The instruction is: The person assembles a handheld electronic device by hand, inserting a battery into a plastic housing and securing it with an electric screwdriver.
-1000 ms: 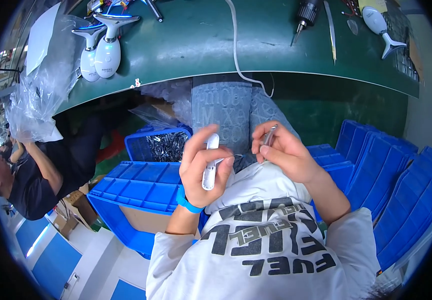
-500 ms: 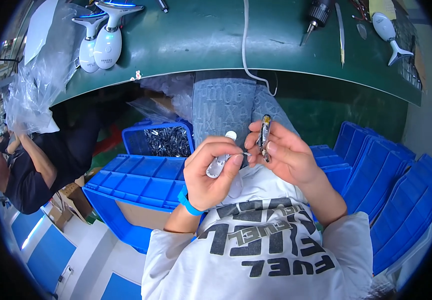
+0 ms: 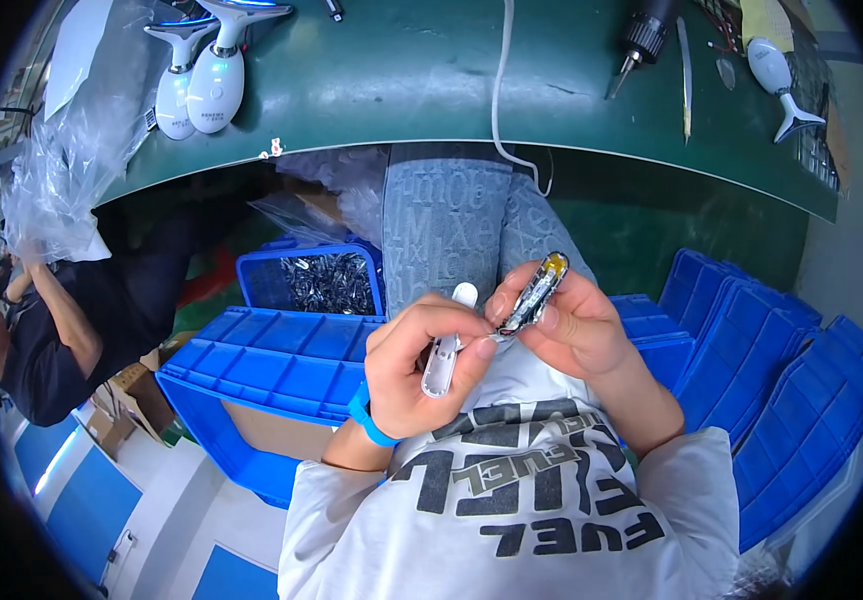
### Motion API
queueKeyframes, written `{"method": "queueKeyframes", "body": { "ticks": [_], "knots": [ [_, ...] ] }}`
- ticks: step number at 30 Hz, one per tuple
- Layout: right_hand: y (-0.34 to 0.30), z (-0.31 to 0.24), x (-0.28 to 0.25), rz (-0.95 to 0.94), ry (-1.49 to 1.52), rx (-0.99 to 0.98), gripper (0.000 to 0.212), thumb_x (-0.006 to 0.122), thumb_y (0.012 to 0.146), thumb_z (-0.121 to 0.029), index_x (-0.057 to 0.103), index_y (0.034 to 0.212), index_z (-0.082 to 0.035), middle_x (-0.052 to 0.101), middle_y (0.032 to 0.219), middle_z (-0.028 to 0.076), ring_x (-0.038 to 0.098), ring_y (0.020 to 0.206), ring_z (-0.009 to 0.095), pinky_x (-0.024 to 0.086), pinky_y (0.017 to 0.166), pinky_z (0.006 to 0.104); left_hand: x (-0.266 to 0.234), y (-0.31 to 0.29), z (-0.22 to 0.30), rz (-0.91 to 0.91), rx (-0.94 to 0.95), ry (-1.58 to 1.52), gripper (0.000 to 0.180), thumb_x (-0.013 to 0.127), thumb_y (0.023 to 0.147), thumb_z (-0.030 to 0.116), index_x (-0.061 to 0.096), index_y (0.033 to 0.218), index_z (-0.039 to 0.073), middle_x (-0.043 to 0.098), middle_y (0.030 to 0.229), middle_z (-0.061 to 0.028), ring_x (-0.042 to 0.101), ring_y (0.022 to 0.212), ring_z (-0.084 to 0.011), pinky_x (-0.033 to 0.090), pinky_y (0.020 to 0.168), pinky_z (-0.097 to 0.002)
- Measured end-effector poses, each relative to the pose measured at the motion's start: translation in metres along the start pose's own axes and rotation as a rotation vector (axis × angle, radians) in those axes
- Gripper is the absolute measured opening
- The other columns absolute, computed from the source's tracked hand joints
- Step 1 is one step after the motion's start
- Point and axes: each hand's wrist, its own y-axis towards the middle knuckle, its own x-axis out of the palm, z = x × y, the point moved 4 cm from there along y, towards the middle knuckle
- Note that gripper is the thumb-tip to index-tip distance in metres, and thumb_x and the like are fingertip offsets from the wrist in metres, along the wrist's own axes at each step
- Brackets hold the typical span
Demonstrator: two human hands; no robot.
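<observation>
Over my lap, my left hand (image 3: 407,355) is closed round a white plastic shell (image 3: 439,372), a long hollow half with rounded ends. Its thumb and forefinger pinch at the lower end of an opened device half (image 3: 534,296); what lies between those fingertips is too small to tell. My right hand (image 3: 589,328) grips this device half by its edges, thumb on one side and fingers on the other. The half is tilted, upper end to the right, and shows a circuit board with a yellow patch near the top. The two pieces are close together at my fingertips.
The green bench (image 3: 382,100) ahead carries white handheld devices (image 3: 217,95), a power screwdriver (image 3: 642,45), a white cable (image 3: 500,90) and another white device (image 3: 777,85). A blue bin (image 3: 327,285) of dark parts and blue crates (image 3: 262,365) flank me. A co-worker (image 3: 62,320) sits left.
The device half has tilted to the right and turned so more of its inside shows. The white shell in my left hand has shifted slightly down and shows its hollow side more.
</observation>
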Motion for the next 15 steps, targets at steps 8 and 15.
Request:
{"method": "queueKeyframes", "body": {
  "ticks": [8,15],
  "knots": [
    [0.0023,0.0008,0.0032,0.040,-0.029,0.014,0.034,0.062,0.091,-0.013,0.052,0.122,-0.003,0.054,0.112,0.012,0.054,0.109,0.028,0.043,0.094,0.0421,-0.0030,-0.0027,0.0029,0.024,-0.049,0.008,0.017,0.074,0.077,-0.001,0.064,0.091,0.001,0.068,0.079,-0.0102,0.063,0.062,-0.0151,0.046,0.055,-0.0240],
    [0.0039,-0.0038,0.0057,-0.026,-0.254,-0.077,0.032,0.064,0.090,-0.013,0.053,0.119,-0.005,0.052,0.113,0.012,0.053,0.110,0.025,0.043,0.094,0.0383,-0.0046,-0.0027,0.0061,0.027,-0.015,0.033,0.018,0.075,0.076,0.000,0.064,0.090,0.001,0.068,0.078,-0.0096,0.064,0.062,-0.0159,0.047,0.055,-0.0246]
  ]
}}
